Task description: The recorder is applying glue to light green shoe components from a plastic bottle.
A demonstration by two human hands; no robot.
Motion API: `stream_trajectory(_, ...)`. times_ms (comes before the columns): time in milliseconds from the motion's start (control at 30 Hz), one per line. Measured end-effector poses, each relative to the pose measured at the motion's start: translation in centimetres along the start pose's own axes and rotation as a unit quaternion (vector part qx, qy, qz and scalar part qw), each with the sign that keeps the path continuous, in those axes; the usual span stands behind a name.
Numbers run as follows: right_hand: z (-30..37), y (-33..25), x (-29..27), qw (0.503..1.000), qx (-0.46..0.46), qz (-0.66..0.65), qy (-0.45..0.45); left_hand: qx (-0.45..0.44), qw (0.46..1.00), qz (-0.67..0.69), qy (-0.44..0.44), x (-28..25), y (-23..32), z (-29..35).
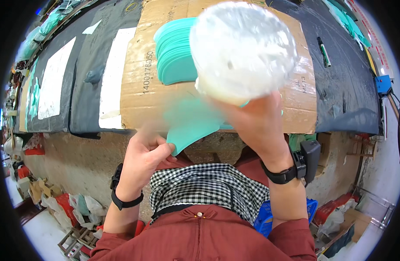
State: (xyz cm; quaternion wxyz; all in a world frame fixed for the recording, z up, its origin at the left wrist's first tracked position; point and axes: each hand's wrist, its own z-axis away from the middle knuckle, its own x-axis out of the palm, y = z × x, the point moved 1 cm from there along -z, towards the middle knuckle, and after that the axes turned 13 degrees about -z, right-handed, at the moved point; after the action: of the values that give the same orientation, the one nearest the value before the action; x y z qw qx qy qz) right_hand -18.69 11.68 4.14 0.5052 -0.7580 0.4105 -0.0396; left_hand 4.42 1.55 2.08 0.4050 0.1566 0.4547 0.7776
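Between thumb and fingers, my left hand pinches the near corner of a thin, flat teal piece with curved edges. The piece extends over the table's front edge, its far part smeared by motion. My right hand is close to its right side, with its fingers blurred and partly hidden. A large round white object with a shiny, crinkled top looms in front of that hand; I cannot tell whether the hand touches it. Behind is a fanned stack of similar teal pieces, partly covered by the white object.
A flattened cardboard sheet covers the middle of the dark table. White sheets lie to the left. At the right are a marker pen and a blue device by the table's edge. A blue basket stands below, beside me.
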Motion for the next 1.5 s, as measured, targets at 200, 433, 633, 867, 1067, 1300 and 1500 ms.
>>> stream_trajectory(200, -2.1, 2.3, -4.8, 0.993, 0.103, -0.009, 0.059, 0.019, 1.000, -0.022, -0.008, -0.8, -0.2, 0.0)
stream_trajectory(433, 2.9, 4.6, -12.8, 0.953, 0.130, -0.109, 0.251, 0.142, 0.980, -0.133, 0.031, -0.9, 3.2, 1.8)
stream_trajectory(633, 7.8, 3.9, -16.6, 0.850, 0.099, -0.338, 0.392, 0.500, 0.729, -0.424, 0.199, -0.5, 4.4, -1.3)
stream_trajectory(867, 5.3, 0.6, -11.6, 0.939, 0.136, -0.173, 0.265, 0.468, 0.680, -0.551, 0.122, 1.2, 0.7, -3.8)
stream_trajectory(1067, 3.7, -0.5, -3.3, 0.996, 0.031, 0.062, 0.060, 0.433, 0.705, -0.552, 0.099, 1.5, 1.6, -2.8)
stream_trajectory(1300, 0.9, 1.9, -6.6, 0.964, 0.177, -0.116, 0.161, 0.437, 0.701, -0.549, 0.127, 1.5, 0.4, -2.6)
stream_trajectory(1500, 4.1, 0.1, -2.2, 0.998, 0.045, -0.002, 0.046, 0.411, 0.730, -0.529, 0.133, 1.0, -0.3, -2.5)
